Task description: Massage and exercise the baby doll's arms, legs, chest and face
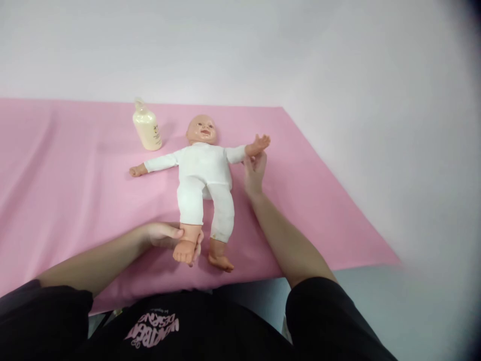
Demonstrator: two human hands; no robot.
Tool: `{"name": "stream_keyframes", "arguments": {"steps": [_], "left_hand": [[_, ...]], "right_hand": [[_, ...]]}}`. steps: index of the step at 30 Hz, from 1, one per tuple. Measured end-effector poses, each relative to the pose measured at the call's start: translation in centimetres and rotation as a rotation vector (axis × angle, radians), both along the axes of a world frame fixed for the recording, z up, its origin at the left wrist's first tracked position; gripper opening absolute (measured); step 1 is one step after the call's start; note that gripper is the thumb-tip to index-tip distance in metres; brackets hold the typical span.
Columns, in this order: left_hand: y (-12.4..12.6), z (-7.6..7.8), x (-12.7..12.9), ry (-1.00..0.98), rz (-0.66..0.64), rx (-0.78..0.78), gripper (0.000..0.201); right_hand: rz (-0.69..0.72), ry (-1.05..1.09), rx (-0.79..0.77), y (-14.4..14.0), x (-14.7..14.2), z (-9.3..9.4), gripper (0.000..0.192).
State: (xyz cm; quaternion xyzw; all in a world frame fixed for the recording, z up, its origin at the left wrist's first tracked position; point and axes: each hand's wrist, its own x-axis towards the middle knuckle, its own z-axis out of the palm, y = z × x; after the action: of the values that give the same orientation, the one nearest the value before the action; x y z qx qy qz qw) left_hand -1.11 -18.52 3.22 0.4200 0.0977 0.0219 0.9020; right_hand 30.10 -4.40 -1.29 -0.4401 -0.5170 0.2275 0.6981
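Left hand [165, 235] clasps the doll [205, 173] at its near ankle, right hand [254, 171] pinches its far wrist; bottle [147, 128] beside its head; keep both grips gentle.

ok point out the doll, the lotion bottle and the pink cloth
doll [205, 168], head view, on its white chest
lotion bottle [147, 129], head view, on the cream body below the cap
pink cloth [67, 165], head view, on a bare stretch left of the doll
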Motion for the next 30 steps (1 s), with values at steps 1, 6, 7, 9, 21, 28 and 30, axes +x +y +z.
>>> {"name": "stream_keyframes", "arguments": {"steps": [1,6,7,9,21,28,30], "left_hand": [[0.0,0.1,-0.1,0.033,-0.004,0.045,0.058],[0.1,0.4,-0.1,0.197,-0.009,0.339,0.036],[0.1,0.4,-0.1,0.204,-0.009,0.354,0.035],[0.2,0.4,-0.1,0.196,-0.022,0.351,0.037],[-0.1,-0.4,0.1,-0.064,-0.114,0.001,0.06],[0.0,0.6,1.4,-0.102,0.406,-0.219,0.058],[0.3,1.0,1.5,-0.069,0.56,-0.304,0.052]], "right_hand": [[-0.018,0.083,-0.044,0.5,0.5,-0.3,0.059],[-0.045,0.466,-0.278,2.3,2.6,-1.7,0.05],[-0.03,0.492,-0.297,2.5,2.9,-1.9,0.049],[0.01,0.48,-0.298,2.6,3.1,-2.1,0.049],[-0.004,0.299,-0.178,1.8,1.6,-1.3,0.064],[0.06,-0.151,0.064,-0.9,-1.2,0.6,0.066],[0.122,-0.329,0.069,-1.6,-1.7,0.8,0.058]]}}
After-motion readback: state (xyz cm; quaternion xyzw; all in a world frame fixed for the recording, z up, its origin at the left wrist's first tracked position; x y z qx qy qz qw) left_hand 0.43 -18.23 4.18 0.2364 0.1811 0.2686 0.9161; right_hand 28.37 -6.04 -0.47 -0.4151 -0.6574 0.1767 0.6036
